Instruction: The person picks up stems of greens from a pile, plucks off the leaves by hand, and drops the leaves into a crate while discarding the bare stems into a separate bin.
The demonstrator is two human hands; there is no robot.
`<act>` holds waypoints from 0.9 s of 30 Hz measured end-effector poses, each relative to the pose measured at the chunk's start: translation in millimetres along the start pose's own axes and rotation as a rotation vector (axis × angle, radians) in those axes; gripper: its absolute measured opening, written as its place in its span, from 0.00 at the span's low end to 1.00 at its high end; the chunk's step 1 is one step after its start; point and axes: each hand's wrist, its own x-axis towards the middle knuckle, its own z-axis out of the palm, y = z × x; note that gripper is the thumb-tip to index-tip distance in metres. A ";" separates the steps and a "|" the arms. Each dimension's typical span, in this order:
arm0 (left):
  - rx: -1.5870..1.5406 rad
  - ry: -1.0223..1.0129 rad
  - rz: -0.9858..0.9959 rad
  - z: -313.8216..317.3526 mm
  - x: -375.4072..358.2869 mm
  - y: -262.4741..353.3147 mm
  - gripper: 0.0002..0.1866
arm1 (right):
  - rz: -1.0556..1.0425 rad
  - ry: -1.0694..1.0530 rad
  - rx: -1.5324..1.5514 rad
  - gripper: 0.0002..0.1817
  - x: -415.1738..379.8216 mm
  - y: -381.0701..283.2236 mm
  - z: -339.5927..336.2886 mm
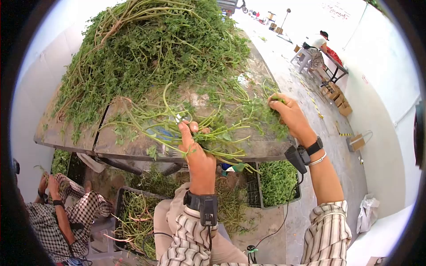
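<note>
My left hand [199, 162] is closed round a loose bunch of long green stems [228, 135], which fan out to both sides above the near edge of the table [262, 150]. To the right, the fingertips of my right hand [293, 116] are pinched together on a leafy green sprig [278, 126], part of it hidden by the fingers. Behind both hands rises a large heap of leafy green plants [155, 57] with long stems. Loose leaves and stems lie scattered between the heap and my hands.
Below the table, a black crate [254, 195] holds leafy tips; another crate [119, 208] holds bare stems. A co-worker in checked clothes [55, 221] sits at left, handling a stem. Far right, another person [317, 44] leans over a table near cardboard boxes [337, 97].
</note>
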 end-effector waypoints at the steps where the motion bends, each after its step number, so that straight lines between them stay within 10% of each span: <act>1: 0.017 0.005 -0.003 1.2 -0.9 -0.9 0.10 | 0.001 0.005 0.000 0.10 0.6 3.3 1.1; 3: -0.012 -0.004 -0.021 -2.5 0.3 -3.3 0.10 | -0.494 -0.096 -0.245 0.12 5.1 12.6 5.3; 16: -0.120 -0.070 -0.018 -5.2 5.5 -2.2 0.09 | -0.569 -0.391 -0.629 0.19 -2.5 11.3 34.5; 27: -0.120 -0.113 -0.005 -11.4 10.2 -2.5 0.09 | -0.670 -0.215 -0.606 0.12 -13.4 -3.8 37.5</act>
